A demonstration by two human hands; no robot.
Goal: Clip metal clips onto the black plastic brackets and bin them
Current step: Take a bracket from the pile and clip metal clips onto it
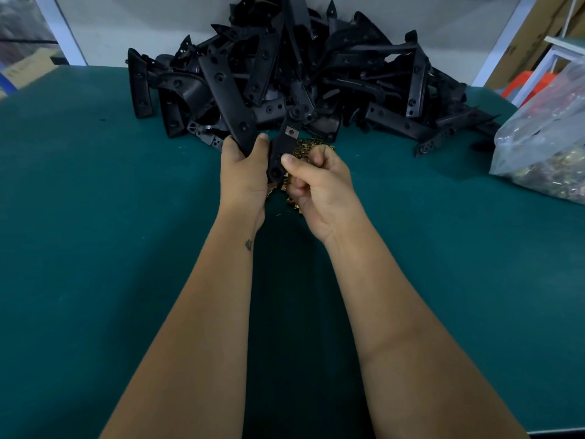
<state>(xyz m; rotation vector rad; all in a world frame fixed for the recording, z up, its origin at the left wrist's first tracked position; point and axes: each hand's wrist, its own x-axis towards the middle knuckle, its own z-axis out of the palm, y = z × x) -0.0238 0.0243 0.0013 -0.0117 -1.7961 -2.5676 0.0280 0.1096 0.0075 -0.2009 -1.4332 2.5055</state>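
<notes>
At frame centre, left hand [243, 166] grips a black bracket [278, 147]; right hand [313, 182], thumb pressing it, should seat clips squarely.

Black bracket [278, 150] held upright, one silver clip [290, 131] fitted near its upper end.
Bracket heap [285, 74] behind; loose brass-coloured clips [308, 145] on worktop beneath it.

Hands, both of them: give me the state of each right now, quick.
Left hand: gripping a black plastic bracket that already carries a metal clip.
Right hand: fingers curled, thumb pressing the same bracket's lower end; anything else inside cannot be told.
</notes>
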